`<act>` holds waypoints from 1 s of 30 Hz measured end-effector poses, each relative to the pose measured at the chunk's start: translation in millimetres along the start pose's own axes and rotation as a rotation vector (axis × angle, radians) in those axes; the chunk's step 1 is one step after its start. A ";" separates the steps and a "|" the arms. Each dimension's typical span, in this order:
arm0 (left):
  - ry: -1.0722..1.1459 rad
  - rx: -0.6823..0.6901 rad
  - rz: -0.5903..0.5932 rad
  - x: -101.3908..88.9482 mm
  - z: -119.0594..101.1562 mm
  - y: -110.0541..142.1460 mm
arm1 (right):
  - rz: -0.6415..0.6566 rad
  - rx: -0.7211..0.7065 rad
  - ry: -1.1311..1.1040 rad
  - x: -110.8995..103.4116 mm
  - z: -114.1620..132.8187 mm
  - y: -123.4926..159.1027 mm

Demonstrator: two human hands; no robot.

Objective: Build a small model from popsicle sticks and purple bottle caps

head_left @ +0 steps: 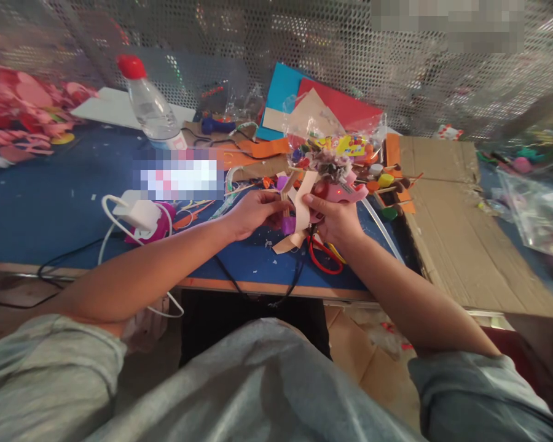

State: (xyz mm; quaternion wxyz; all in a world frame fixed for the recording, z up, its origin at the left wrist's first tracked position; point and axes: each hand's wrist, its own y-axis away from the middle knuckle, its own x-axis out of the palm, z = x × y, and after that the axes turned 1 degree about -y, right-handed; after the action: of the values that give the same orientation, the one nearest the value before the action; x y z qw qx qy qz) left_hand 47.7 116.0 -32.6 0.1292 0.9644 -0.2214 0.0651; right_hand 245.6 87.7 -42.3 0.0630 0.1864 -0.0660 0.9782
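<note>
My right hand [341, 218] is closed around a pink glue gun [341, 191] with a small red light and a black cord below it. A curled beige strip [306, 199] stands by its thumb, partly covering the gun. My left hand [255, 213] pinches a small craft piece with thin wooden sticks and purple ends [288, 224], just left of the strip. The fingertips partly hide how the sticks and strip join. Close under the right hand lie red scissor handles [325, 261] and a beige scrap [289, 243].
A bottle with a red cap [159, 113] and a white charger on a purple block [154, 224] stand left. Behind the hands are a clear bag [350, 144], coloured sheets [281, 92] and small craft parts [386, 180]. Cardboard [470, 227] covers the right side. Cables cross the table's front edge.
</note>
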 end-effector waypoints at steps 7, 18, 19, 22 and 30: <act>-0.014 -0.024 0.077 -3.0 4.0 -0.6 | -0.033 -0.032 0.090 -2.7 -8.1 -5.6; 0.012 -0.047 0.097 -3.3 5.4 -0.9 | 0.017 0.053 0.077 3.5 -1.0 1.1; 0.003 -0.049 0.101 -3.3 5.2 -0.7 | 0.017 0.056 0.070 3.9 -1.2 1.0; -0.006 -0.050 0.124 -4.1 5.6 -0.4 | 0.022 0.049 0.066 3.6 -3.8 -0.5; 0.019 -0.053 0.182 -7.0 8.6 -2.2 | 0.063 0.019 0.103 -1.2 -11.4 -3.2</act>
State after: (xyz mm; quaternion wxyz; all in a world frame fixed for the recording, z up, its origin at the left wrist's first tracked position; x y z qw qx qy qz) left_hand 43.0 118.4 -42.6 0.1502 0.9359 -0.3086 0.0796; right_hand 243.1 92.4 -53.0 0.0337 0.1343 -0.0591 0.9886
